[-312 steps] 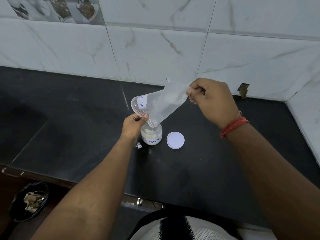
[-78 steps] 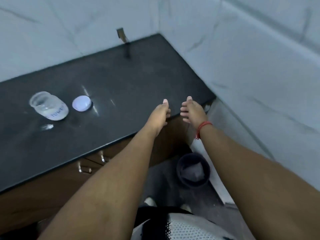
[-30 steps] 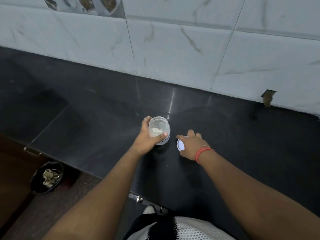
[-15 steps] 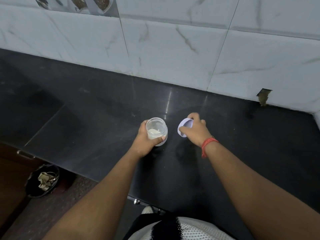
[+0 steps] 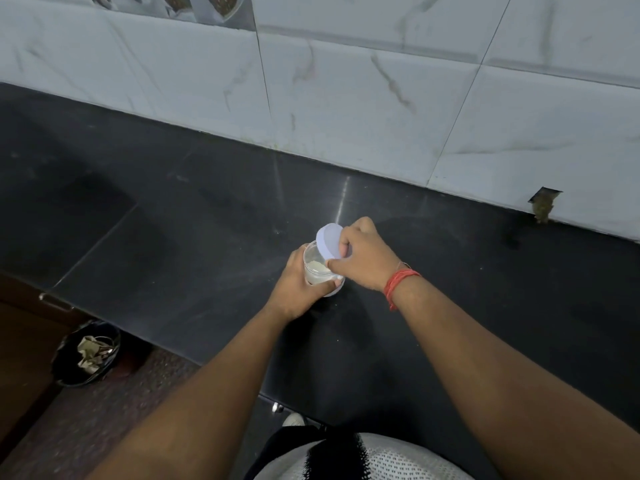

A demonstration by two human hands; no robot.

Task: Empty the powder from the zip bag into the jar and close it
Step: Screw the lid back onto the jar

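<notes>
Clear jar (image 5: 317, 271) upright, seemingly part-filled with powder (image 5: 318, 265), white lid (image 5: 330, 241) tilted above mouth

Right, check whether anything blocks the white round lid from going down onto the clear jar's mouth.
Nothing visible does. The right hand holds the white round lid tilted above the clear jar, whose mouth is open; the left hand grips only its side.

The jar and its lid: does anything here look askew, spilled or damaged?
The white lid is tilted over the jar, not seated; the right hand holds it and the left hand grips the jar. The wall tile has a chipped hole at the counter edge. No spill is plainly visible.
</notes>
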